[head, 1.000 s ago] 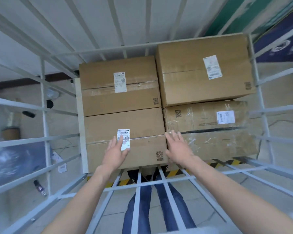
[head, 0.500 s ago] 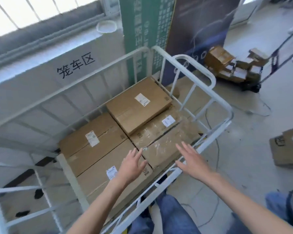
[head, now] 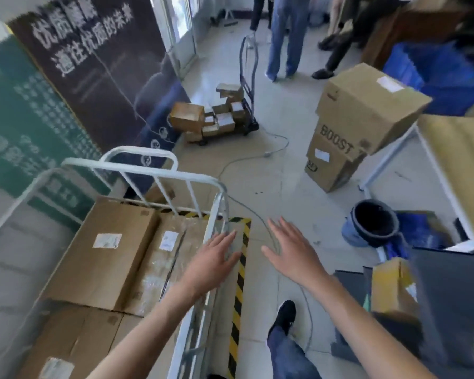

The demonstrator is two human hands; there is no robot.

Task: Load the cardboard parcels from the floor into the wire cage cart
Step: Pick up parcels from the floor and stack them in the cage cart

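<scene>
The white wire cage cart stands at the lower left, holding several flat cardboard parcels with white labels. My left hand hovers over the cart's right rail, fingers straight, holding nothing. My right hand is out over the floor to the right of the cart, fingers spread and empty. A stack of two tall cardboard boxes, the lower one marked BOOST, stands on the floor at the upper right. A smaller parcel sits at the right edge.
A hand trolley with small parcels stands by the dark banner. A grey cable runs across the floor. A dark bucket, a white table frame and blue crates lie right. People's legs stand at the back. Hazard tape edges the cart bay.
My view has swung right, from looking down into the cart to the open floor. Both hands have lifted off the parcels in the cart and moved right, still empty.
</scene>
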